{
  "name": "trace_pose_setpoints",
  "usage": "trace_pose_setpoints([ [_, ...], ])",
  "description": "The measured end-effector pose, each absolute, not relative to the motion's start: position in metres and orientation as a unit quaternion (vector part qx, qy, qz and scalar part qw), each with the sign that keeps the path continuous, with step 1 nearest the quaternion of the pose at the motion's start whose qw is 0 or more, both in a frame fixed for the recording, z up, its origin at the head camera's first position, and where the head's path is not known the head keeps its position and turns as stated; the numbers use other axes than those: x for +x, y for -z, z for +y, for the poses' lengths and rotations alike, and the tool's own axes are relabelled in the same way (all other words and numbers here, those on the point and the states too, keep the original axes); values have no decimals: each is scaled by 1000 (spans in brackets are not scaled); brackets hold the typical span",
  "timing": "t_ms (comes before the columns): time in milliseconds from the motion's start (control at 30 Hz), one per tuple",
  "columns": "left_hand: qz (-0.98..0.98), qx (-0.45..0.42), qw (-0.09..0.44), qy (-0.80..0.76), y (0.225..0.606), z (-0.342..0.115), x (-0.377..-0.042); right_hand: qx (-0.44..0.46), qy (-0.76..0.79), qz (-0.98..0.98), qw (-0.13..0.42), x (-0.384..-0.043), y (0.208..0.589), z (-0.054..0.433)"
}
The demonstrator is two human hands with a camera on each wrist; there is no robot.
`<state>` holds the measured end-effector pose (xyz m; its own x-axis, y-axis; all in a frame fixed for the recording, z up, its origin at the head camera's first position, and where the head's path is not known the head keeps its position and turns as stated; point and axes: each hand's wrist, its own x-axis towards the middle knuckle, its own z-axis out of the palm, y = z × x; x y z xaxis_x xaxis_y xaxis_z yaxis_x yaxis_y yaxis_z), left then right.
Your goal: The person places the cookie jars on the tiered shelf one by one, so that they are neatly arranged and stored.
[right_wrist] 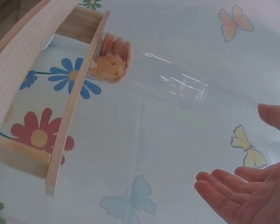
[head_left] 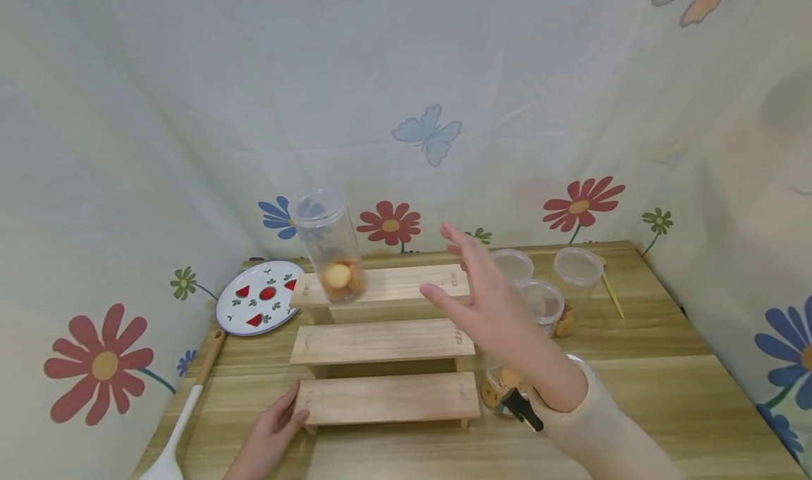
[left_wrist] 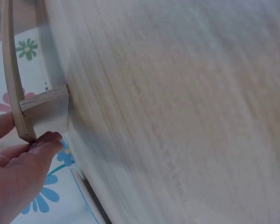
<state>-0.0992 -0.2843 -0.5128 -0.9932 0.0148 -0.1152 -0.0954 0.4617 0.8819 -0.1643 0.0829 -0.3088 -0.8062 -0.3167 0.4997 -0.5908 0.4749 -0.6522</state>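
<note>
Atop the wooden rack (head_left: pixel 383 341) stands a jar (head_left: pixel 330 251); left hand (head_left: pixel 269 427) pinches the lowest tier (head_left: pixel 388 398); right hand (head_left: pixel 487 300), grip released.

The rack (head_left: pixel 383 341) is pale wood, with three flat steps rising toward the back (small dark marks show near the step ends). The left hand (head_left: pixel 274 423) grips the lowest step's left end, digits on either side of the board. A tall, clear jar (head_left: pixel 330 247) stands upright on the top step's left end, golden cookies (head_left: pixel 342 277) filling just its lower part. The right hand (head_left: pixel 491 300), fingers extended, is near the rack's right end, apart from the jar.
</note>
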Motion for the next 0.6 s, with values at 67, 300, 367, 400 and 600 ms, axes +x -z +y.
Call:
trace_pose_setpoints([
  [67, 853, -25, 55, -519, 513, -285, -100, 263, -426, -851, 159, -162, 309, 90],
  [300, 847, -24, 56, -529, 515, -286, -100, 225, -394, -876, 160, -155, 310, 119],
  [367, 850, -26, 55, -524, 515, -286, -100, 217, -383, -882, 169, -154, 312, 129],
  [400, 851, -27, 56, -522, 514, -285, -100, 211, -380, -884, 173, -154, 313, 134],
  [600, 850, -30, 52, -523, 513, -283, -99, 183, -369, -895, 171, -152, 322, 164],
])
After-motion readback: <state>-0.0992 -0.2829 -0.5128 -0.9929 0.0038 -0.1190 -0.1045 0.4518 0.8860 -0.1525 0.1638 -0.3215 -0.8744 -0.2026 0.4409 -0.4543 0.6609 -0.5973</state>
